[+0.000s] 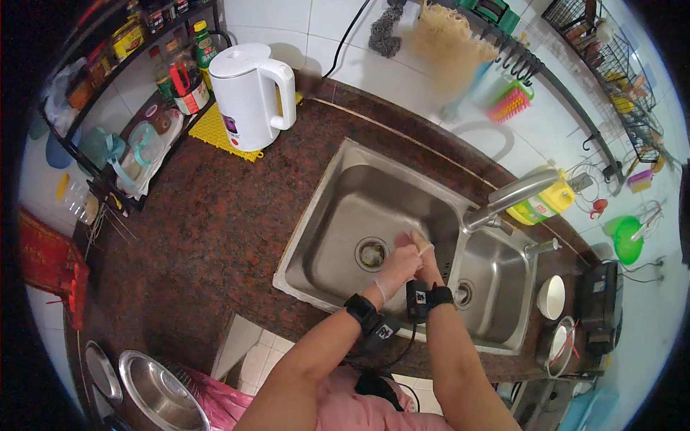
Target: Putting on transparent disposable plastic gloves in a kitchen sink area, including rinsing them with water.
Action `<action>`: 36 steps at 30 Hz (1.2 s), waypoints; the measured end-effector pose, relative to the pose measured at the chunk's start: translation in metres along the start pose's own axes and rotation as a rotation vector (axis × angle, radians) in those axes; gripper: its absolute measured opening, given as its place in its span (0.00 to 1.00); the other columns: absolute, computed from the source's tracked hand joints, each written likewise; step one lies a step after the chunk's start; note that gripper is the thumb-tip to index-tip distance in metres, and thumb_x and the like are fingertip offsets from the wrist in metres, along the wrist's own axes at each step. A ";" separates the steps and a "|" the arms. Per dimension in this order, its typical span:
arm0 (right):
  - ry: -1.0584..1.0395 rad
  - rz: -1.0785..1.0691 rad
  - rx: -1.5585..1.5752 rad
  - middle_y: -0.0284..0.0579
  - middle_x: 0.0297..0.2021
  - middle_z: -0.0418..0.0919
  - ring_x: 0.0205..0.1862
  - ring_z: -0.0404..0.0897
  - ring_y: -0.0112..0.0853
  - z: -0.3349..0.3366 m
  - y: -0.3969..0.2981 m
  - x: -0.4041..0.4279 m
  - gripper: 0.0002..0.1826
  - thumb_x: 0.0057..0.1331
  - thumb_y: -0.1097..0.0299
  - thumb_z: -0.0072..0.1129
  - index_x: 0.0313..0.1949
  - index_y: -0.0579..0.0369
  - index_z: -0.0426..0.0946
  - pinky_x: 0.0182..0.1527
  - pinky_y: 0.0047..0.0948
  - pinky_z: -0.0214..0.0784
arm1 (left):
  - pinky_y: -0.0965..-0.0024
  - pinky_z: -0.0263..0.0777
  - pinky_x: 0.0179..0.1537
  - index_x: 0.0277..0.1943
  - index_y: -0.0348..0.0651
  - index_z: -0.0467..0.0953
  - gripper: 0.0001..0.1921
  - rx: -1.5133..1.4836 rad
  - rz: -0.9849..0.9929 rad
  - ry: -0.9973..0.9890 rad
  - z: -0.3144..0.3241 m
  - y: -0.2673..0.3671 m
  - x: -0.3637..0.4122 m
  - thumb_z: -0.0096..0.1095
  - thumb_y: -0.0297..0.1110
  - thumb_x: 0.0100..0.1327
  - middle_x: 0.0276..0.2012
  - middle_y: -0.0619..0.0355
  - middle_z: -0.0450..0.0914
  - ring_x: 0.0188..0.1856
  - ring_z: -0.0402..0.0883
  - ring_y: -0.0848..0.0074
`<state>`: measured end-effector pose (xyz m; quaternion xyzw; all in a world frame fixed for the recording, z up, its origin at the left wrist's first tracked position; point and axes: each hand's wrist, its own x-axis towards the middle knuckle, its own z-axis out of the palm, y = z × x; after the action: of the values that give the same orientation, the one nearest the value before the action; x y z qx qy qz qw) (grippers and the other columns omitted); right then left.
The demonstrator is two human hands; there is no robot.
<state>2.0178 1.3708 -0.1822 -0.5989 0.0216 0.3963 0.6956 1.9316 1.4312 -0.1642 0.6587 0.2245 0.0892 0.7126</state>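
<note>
Both hands meet over the right part of the large stainless steel sink basin, to the right of its drain strainer. My left hand has its fingers curled against my right hand. A thin, clear material like a disposable glove covers my left hand, with its edge at the wrist. A whitish band of similar material crosses my right hand near the left fingertips. The right fingers are blurred, and whether either hand grips the material is unclear. Something pale lies in the strainer. The metal faucet stands behind, its water flow not visible.
A smaller basin adjoins on the right, with a white bowl beyond it. A yellow detergent jug stands behind the faucet. On the dark counter at the back left is a white electric kettle, beside a black condiment rack.
</note>
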 end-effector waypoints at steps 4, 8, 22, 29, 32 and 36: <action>-0.193 0.152 -0.105 0.37 0.31 0.75 0.31 0.74 0.24 -0.012 0.000 0.003 0.19 0.59 0.51 0.52 0.37 0.54 0.72 0.31 0.24 0.66 | 0.73 0.62 0.26 0.28 0.36 0.71 0.06 -0.012 0.005 -0.059 0.002 -0.008 0.005 0.48 0.26 0.46 0.19 0.60 0.70 0.23 0.68 0.77; -0.376 0.363 -0.022 0.33 0.26 0.74 0.23 0.72 0.20 -0.020 -0.003 0.003 0.17 0.59 0.51 0.53 0.36 0.51 0.72 0.21 0.19 0.62 | 0.76 0.60 0.24 0.31 0.35 0.71 0.08 -0.173 0.013 -0.086 0.003 -0.010 0.005 0.46 0.25 0.46 0.20 0.64 0.68 0.23 0.66 0.81; -0.438 -0.291 -0.705 0.36 0.27 0.71 0.28 0.71 0.26 -0.007 -0.006 -0.004 0.13 0.56 0.59 0.51 0.33 0.55 0.69 0.29 0.25 0.63 | 0.73 0.64 0.23 0.21 0.34 0.71 0.03 0.006 0.065 -0.018 0.002 -0.004 0.003 0.53 0.25 0.42 0.16 0.56 0.71 0.20 0.70 0.78; -0.213 0.000 -0.589 0.39 0.28 0.72 0.30 0.70 0.30 -0.021 0.024 0.054 0.19 0.59 0.54 0.47 0.36 0.59 0.69 0.32 0.31 0.63 | 0.72 0.65 0.24 0.23 0.35 0.73 0.04 0.070 -0.021 0.022 -0.002 0.002 0.001 0.55 0.26 0.41 0.17 0.57 0.73 0.21 0.71 0.77; -0.047 0.054 -0.509 0.43 0.30 0.74 0.30 0.70 0.31 -0.012 0.023 0.047 0.22 0.60 0.49 0.42 0.35 0.59 0.70 0.33 0.33 0.62 | 0.71 0.65 0.24 0.24 0.35 0.73 0.05 0.181 0.063 0.000 -0.004 0.000 0.003 0.54 0.26 0.42 0.17 0.58 0.72 0.21 0.71 0.77; -0.127 -0.089 -0.922 0.49 0.29 0.74 0.30 0.70 0.35 0.000 0.013 0.035 0.23 0.60 0.49 0.42 0.33 0.60 0.69 0.34 0.35 0.62 | 0.73 0.63 0.24 0.23 0.35 0.73 0.04 -0.102 -0.078 -0.047 -0.009 -0.008 0.004 0.53 0.27 0.44 0.18 0.59 0.72 0.22 0.70 0.78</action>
<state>2.0345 1.3885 -0.2105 -0.8204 -0.2252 0.3703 0.3729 1.9297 1.4397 -0.1730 0.6141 0.2280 0.0572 0.7534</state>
